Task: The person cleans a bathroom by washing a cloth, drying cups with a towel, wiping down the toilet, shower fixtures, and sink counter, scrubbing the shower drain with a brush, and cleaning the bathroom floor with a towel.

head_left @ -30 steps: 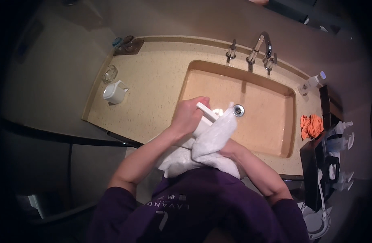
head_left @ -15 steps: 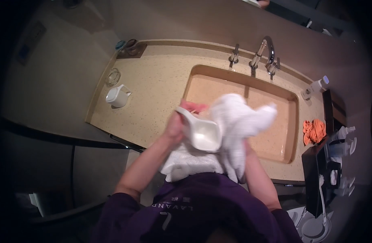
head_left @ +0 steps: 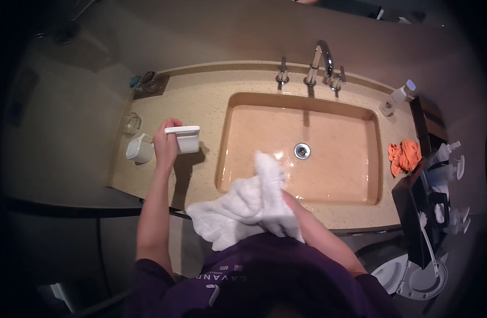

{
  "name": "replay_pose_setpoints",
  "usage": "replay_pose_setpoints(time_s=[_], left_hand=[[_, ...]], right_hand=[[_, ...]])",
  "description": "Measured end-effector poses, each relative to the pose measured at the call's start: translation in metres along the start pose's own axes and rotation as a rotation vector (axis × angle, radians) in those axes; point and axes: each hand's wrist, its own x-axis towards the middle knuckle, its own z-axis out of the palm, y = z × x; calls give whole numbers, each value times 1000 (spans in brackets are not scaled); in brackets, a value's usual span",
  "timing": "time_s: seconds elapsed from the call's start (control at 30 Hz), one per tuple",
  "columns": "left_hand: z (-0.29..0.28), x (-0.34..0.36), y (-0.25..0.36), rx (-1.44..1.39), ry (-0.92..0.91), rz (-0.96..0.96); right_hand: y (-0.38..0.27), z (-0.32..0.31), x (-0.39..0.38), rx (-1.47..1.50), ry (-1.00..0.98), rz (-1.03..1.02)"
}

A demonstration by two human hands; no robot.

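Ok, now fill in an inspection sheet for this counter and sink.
Surface: speckled beige counter with an inset sink.
Job's things: white cup, held over the counter; white towel, bunched in front of the person.
Clutter: second cup at left; crumpled orange cloth right of the sink.
Hands: left hand grips the white cup; right hand largely hidden by the towel, grip unclear.
Cables: nothing seen.
Surroundings: chrome faucet behind the sink.
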Motion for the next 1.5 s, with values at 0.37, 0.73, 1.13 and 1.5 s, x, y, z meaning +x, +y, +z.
replay_pose_setpoints(time_s=[0.37,0.73,1.13,1.5], left_hand=[[-31,88,-113,1125,-30,488],[15,61,-33,1076,-395,424],[82,-107,16,168,-1990,119],[56,-218,139,-853,-1137,-533]], right_hand=[[-9,15,-28,426,44,80],[10,-8,-17,438,127,-161],[20,31,-131,398,617,-939],[105,52,-332,214,820,-1714]])
